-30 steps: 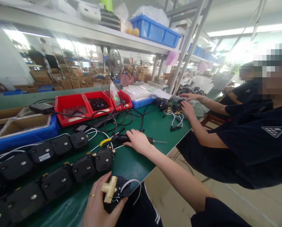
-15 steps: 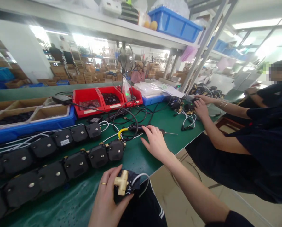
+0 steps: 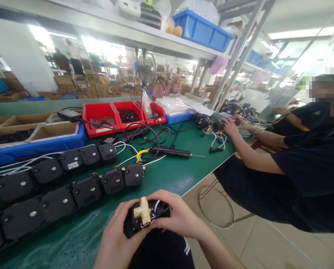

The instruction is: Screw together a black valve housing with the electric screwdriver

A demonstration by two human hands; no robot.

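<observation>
Here, head view: we hold one black valve unit (image 3: 144,220) in both hands at the counter's (image 3: 172,175) near edge.
Our left hand (image 3: 115,239) cups its body from below; our right hand (image 3: 178,218) closes over its far side, fingers by the brass fitting (image 3: 142,212) that faces up. We judge this the handling step on a single unit; the next move calls for a steady grip clear of its white lead. Finished-looking units (image 3: 85,190) lie in rows just beyond; a screwdriver (image 3: 171,151) rests farther off; a co-worker's hands (image 3: 230,125) work well apart.

Brass fitting (image 3: 142,212) matt metal on black plastic valve body (image 3: 155,213); green bench mat (image 3: 167,175) smooth, glossy.
</observation>
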